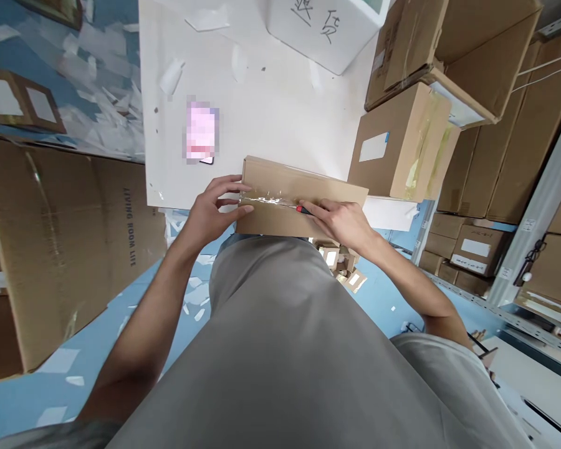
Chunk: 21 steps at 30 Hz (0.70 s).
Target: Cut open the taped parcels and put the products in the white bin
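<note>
A long, narrow cardboard box [280, 220] lies at the near edge of the white table [280, 112], close against my body. Shiny clear tape [271, 200] runs along its middle seam and looks wrinkled toward the left. My left hand [219, 206] grips the box's left end, thumb on the near side and fingers on the far side. Over the right half, my right hand [341, 221] is closed around a small red and black cutter [303, 210]. Its tip points left along the taped seam; most of the handle is hidden by my fingers.
A blurred pink item [201, 131] lies on the table. Closed cartons [378, 162] and an open carton [402, 50] stand on the right, a white foam box [327, 31] at the back. A big carton [75, 249] holds the left side. Paper scraps litter the blue floor [383, 299].
</note>
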Available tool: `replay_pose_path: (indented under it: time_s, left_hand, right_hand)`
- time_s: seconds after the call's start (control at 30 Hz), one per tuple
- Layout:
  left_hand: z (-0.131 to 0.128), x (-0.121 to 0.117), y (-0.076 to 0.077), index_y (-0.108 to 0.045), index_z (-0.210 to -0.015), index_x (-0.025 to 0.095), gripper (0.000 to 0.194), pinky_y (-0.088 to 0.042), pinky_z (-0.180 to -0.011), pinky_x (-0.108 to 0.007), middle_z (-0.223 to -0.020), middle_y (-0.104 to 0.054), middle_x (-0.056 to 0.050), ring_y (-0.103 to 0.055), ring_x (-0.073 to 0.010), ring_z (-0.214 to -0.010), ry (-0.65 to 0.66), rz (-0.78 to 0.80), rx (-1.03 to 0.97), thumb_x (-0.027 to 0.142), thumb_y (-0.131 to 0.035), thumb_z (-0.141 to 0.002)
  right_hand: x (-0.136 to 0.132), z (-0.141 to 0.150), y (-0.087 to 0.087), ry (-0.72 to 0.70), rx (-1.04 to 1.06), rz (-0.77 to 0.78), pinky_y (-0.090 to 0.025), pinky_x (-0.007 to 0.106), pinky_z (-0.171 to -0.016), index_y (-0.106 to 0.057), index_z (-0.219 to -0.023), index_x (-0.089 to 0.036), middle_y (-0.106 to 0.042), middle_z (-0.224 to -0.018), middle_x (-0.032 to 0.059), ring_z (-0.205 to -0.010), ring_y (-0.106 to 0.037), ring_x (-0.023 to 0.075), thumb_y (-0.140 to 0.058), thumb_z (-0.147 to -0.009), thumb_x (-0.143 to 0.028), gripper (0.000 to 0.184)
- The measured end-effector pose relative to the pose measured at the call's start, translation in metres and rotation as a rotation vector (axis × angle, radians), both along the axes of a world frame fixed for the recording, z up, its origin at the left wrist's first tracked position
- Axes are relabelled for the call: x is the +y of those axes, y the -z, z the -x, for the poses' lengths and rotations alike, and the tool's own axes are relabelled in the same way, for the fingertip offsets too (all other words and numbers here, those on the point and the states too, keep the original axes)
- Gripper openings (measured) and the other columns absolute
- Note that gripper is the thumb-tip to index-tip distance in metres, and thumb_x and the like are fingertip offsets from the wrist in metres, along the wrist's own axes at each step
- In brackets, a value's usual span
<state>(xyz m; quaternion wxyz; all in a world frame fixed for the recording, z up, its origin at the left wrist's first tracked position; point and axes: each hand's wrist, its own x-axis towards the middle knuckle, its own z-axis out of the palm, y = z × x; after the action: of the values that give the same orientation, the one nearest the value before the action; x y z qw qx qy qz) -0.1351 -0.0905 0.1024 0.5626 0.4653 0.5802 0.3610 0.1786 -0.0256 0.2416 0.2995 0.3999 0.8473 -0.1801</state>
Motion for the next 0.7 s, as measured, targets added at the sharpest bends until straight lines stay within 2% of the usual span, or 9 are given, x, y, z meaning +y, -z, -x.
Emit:
replay_pose_path:
  time_s: [0.2,0.43,0.57,0.7]
  left_hand:
    - [0.0,-0.002,0.004,-0.083,-0.127,0.031,0.054,-0.069,-0.118,-0.056,-0.166,-0.064,-0.011,-0.069,-0.0371,-0.148,0.004,-0.018,-0.01,0.066,-0.094,-0.088]
    - [0.0,-0.005,0.007,-0.084,-0.127,0.03,0.055,-0.069,-0.117,-0.057,-0.165,-0.064,-0.011,-0.07,-0.0378,-0.147,-0.003,-0.049,-0.032,0.066,-0.095,-0.086]
    - [0.0,-0.005,0.006,-0.084,-0.127,0.03,0.057,-0.07,-0.117,-0.056,-0.165,-0.064,-0.011,-0.07,-0.0384,-0.148,0.001,-0.042,-0.015,0.069,-0.094,-0.086]
    - [-0.001,-0.003,0.002,-0.084,-0.128,0.03,0.059,-0.069,-0.119,-0.057,-0.166,-0.064,-0.011,-0.069,-0.0388,-0.149,0.008,-0.004,0.02,0.071,-0.093,-0.086]
  right_hand:
    - [0.001,0.022,0.004,-0.015,0.009,0.027,-0.043,0.032,-0.078,-0.047,-0.184,-0.035,-0.08,-0.143,0.0124,-0.101,-0.075,0.0241,-0.033,-0.128,-0.033,0.059]
    - [0.001,0.046,0.007,-0.122,-0.011,0.006,-0.05,0.036,-0.088,-0.039,-0.187,-0.031,-0.074,-0.156,0.0174,-0.105,-0.076,0.0258,-0.041,-0.117,-0.013,0.072]
    - [-0.001,0.049,-0.002,-0.185,-0.044,0.006,-0.052,0.038,-0.087,-0.038,-0.187,-0.027,-0.074,-0.155,0.0215,-0.106,-0.076,0.0283,-0.045,-0.114,-0.013,0.074]
    - [-0.001,0.04,-0.017,-0.16,-0.127,0.013,-0.049,0.037,-0.08,-0.041,-0.185,-0.026,-0.075,-0.155,0.0224,-0.104,-0.078,0.0286,-0.044,-0.115,-0.013,0.071]
